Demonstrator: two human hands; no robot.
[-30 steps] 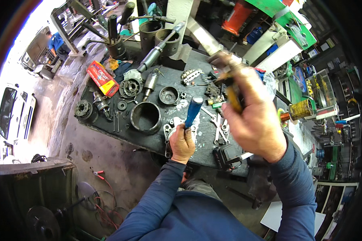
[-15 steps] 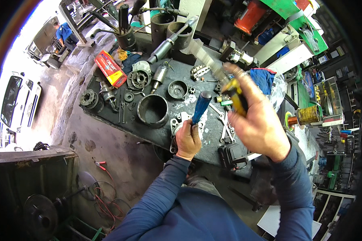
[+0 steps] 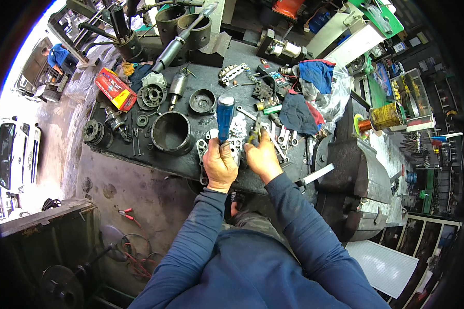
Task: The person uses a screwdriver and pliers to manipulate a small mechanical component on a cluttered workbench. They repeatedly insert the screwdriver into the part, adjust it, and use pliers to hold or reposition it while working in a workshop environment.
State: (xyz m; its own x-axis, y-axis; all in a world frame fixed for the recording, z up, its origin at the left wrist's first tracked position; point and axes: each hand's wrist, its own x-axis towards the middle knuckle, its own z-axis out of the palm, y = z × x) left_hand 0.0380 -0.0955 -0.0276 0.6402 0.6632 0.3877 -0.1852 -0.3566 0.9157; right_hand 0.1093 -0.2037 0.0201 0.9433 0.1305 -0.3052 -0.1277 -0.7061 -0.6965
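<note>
My left hand (image 3: 220, 166) is closed around a blue-handled screwdriver (image 3: 225, 116), its handle end pointing up. Behind and below that hand lies a light metal housing (image 3: 202, 158) with bolt holes, partly hidden by the fingers. Close by on the right, my right hand (image 3: 263, 160) is closed on a yellow-and-black-handled tool (image 3: 254, 136). Motion smears this tool, so its kind is unclear. Several wrenches (image 3: 282, 139) lie just beyond the right hand.
A dark metal ring (image 3: 171, 133), a round cap (image 3: 202, 101), an armature (image 3: 178, 85) and a red-yellow box (image 3: 116, 89) cover the bench's left part. Cloths (image 3: 298, 113) lie on the right, near a large vise (image 3: 355, 172). Another person (image 3: 58, 55) stands far left.
My right hand has swung down and left with the yellow-and-black-handled tool, coming near the screwdriver. My left hand still grips the screwdriver. The whole view has shifted.
</note>
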